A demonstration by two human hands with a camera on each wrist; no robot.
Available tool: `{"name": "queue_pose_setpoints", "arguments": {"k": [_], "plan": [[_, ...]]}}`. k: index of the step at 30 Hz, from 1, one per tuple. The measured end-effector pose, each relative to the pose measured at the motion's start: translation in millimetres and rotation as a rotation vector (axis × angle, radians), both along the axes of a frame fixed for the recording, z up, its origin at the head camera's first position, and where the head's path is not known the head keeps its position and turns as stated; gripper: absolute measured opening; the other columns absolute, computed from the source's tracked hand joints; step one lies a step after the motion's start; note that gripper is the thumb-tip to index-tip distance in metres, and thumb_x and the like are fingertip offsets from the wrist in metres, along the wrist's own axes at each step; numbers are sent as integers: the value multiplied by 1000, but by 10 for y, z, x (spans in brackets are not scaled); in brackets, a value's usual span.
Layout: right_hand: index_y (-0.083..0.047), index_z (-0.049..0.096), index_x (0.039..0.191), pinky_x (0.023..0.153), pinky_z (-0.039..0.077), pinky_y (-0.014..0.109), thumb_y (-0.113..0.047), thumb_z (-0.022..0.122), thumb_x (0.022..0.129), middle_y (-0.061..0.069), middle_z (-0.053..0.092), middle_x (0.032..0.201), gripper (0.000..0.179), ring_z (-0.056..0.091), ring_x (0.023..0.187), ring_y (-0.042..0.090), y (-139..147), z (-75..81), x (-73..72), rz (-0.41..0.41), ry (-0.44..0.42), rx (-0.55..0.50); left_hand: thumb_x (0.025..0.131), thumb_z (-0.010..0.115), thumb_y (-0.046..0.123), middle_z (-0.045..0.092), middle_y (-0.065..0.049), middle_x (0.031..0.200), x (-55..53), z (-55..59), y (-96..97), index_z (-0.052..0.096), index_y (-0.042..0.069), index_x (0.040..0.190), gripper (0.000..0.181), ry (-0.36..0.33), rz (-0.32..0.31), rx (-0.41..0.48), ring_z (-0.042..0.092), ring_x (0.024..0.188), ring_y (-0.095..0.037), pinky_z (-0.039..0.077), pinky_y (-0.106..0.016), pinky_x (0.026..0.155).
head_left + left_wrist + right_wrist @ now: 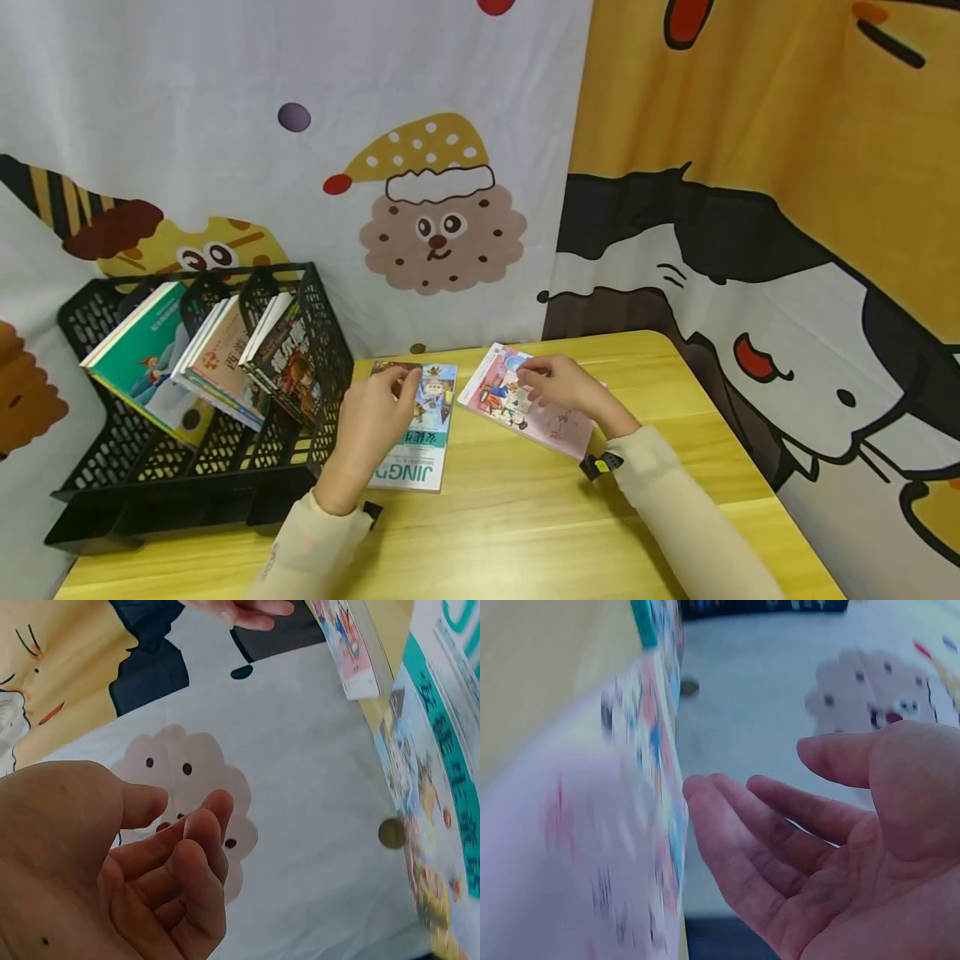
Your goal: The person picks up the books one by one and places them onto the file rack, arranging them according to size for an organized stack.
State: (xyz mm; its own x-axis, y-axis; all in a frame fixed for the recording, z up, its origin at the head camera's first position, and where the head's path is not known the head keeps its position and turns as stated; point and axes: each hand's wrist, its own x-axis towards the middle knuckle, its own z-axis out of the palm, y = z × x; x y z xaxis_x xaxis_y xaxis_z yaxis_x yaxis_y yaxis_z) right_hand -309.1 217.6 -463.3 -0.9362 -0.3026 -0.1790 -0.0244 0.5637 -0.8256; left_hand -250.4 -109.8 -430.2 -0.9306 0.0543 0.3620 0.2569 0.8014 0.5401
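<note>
Two books lie on the wooden table. The nearer to the rack is a white and teal book (422,450) with a picture cover, and my left hand (378,417) hovers over its left side. That hand has loosely bent fingers, thumb apart from them, nothing between, as the left wrist view shows. To the right, a pink book (558,425) lies at a slant, partly hidden beneath my right hand (558,385). In the right wrist view the right hand (802,832) has relaxed fingers beside the pink book (577,847), holding nothing; contact cannot be told.
At the left stands a black file rack (322,367) with slots. It holds a green book (153,342), a beige book (221,350) and a dark-covered book (292,358), all leaning. A printed curtain (450,75) hangs behind the table (510,525).
</note>
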Motion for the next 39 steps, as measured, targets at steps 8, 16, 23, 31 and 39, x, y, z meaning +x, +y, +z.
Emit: {"name": "queue_pose_setpoints", "arguments": {"k": [8,16,23,31,39], "plan": [[-4,59,157,98,64,46,-43,57,116,23,72,144,56,78,118,35,641,67,-106,-141,-13,158,114,62,39,72,1,69,-127,-109,360,85,10,114,37,-75,-94,-2,54,49,-10,43,-32,51],[-3,63,151,114,53,61,-43,58,115,26,65,152,54,63,137,44,893,46,-133,-188,21,297,113,62,40,75,-2,78,-168,-245,803,84,13,99,37,-185,-140,-40,59,60,-15,46,-33,54],[1,66,147,107,57,55,-41,62,113,25,69,146,53,66,124,38,888,-136,-210,-167,19,346,112,63,38,42,6,54,-98,-382,1053,54,20,61,55,-284,-235,-44,40,51,-14,30,-31,52],[-1,68,146,112,55,55,-43,66,110,23,70,145,55,66,123,35,807,-255,-261,-164,-1,376,111,64,42,35,9,46,-87,-486,1056,42,21,53,66,-404,-286,-29,35,46,-13,29,-31,51],[2,71,138,94,57,48,-46,66,108,21,73,126,56,65,107,34,918,-151,-205,-209,-23,512,107,70,33,79,-17,94,-246,-543,953,82,3,97,33,-217,-81,-57,74,89,-38,60,-51,77]]}}
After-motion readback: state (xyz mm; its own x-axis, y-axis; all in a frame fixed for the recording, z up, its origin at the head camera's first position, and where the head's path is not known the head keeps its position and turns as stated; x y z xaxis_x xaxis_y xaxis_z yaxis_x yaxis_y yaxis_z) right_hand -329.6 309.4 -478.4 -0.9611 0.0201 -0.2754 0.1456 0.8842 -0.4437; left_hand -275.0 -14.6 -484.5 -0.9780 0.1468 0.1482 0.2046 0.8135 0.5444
